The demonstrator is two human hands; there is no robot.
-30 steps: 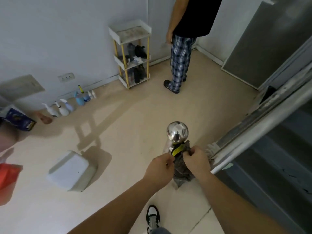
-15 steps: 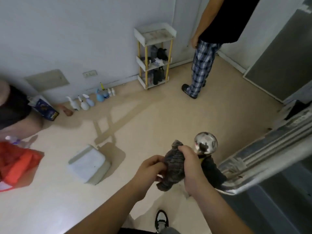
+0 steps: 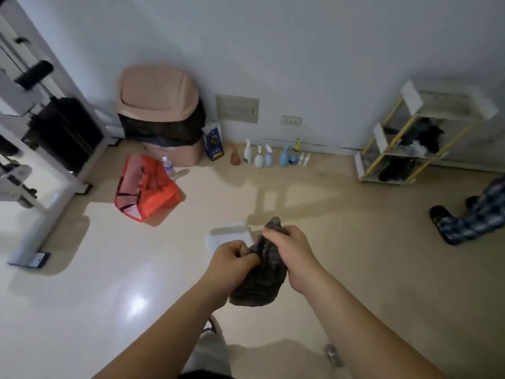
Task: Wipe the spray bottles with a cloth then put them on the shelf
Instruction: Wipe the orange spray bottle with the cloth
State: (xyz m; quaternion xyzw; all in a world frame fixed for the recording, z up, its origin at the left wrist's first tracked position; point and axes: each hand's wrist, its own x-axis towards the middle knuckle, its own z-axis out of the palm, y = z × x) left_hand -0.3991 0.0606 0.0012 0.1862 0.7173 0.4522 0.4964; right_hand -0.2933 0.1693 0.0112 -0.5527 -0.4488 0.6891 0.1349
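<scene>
A dark grey cloth (image 3: pixel 259 283) hangs bunched between both my hands in front of me. My left hand (image 3: pixel 232 258) grips its left side and my right hand (image 3: pixel 292 248) grips its top. Several spray bottles (image 3: pixel 269 155) stand in a row on the floor against the far wall, well beyond my hands. The white and yellow three-tier shelf (image 3: pixel 420 138) stands at the right against the wall, with dark items on its lower tiers.
A pink bin (image 3: pixel 158 110) stands left of the bottles, an orange bag (image 3: pixel 146 187) in front of it. A white lid-like box (image 3: pixel 229 236) lies on the floor just beyond my hands. A person's plaid legs (image 3: pixel 472 220) are at the right edge. White equipment (image 3: pixel 35 132) fills the left.
My view has swung left, away from the stair rail and its chrome ball. The cloth has come off the rail post and both hands now hold it free over the floor.
</scene>
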